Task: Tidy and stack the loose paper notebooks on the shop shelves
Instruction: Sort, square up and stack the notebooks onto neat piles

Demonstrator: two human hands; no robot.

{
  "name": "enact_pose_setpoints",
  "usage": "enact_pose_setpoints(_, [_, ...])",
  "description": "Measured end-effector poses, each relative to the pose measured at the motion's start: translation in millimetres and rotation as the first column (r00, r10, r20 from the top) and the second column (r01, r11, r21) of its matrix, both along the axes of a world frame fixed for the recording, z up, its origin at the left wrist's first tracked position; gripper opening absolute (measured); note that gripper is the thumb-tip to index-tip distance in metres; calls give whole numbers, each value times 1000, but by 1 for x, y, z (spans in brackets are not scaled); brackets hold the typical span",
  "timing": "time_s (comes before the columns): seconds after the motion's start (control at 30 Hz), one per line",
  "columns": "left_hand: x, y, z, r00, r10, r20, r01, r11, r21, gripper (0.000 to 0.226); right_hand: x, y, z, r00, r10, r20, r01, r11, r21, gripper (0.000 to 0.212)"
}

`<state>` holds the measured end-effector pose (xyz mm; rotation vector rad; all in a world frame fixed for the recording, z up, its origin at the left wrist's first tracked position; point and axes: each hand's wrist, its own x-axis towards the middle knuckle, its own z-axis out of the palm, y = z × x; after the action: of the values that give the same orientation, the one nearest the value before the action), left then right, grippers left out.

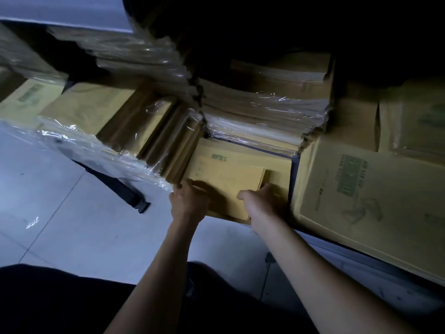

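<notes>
Two bare hands reach into a dim shop shelf from six o'clock, both set on a small stack of tan paper notebooks (226, 186) lying just below the centre of the view. The left hand (189, 202) curls over the stack's left edge at about seven o'clock of it, fingers bent against the cover; the right hand (261, 200) grips the near right corner at about four o'clock, thumb pointing left across the top and fingers wrapped around the side. The top notebook sits slightly askew on a larger tan one (277, 162) beneath it, which carries a small green label toward twelve o'clock. At nine to eleven o'clock, bundles of notebooks in clear plastic wrap (134, 131) lean out over the pale tiled floor (60, 213). At twelve to one o'clock a taller wrapped pile (265, 112) rises behind the hands. At three o'clock lies a large tan book with a green printed title block (361, 194), touching the blue shelf edge (292, 174) that separates it from the handled stack. The far upper part of the shelf is too dark to read.
</notes>
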<state>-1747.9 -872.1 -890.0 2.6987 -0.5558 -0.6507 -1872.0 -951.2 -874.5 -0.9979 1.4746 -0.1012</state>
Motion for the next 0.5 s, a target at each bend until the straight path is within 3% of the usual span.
enact_pose_setpoints(0.07, [5, -1, -1, 999, 46, -18, -47, 998, -45, 48, -3, -6, 6, 995, 81, 58, -85, 995, 59, 72])
enact_pose_setpoints(0.17, [13, -1, 7, 983, 140, -122, -168, 951, -260, 66, -7, -16, 20, 988, 121, 96, -114, 991, -74, 54])
enact_pose_setpoints(0.23, [14, -2, 22, 963, 105, -247, -226, 816, -532, 64, -6, -23, 31, 982, 122, 144, -92, 976, -199, 25])
enact_pose_setpoints(0.3, [17, -6, 39, 944, 14, -329, -257, 658, -708, 50, -4, -30, 41, 977, 101, 189, -42, 955, -294, 22])
enact_pose_setpoints(0.37, [21, -10, 51, 932, -64, -357, -257, 580, -773, 39, -3, -36, 47, 978, 61, 202, 18, 929, -370, 27])
enact_pose_setpoints(0.5, [18, -10, 38, 914, -69, -401, -283, 599, -749, 34, -5, -37, 43, 987, 51, 151, 10, 926, -378, 13])
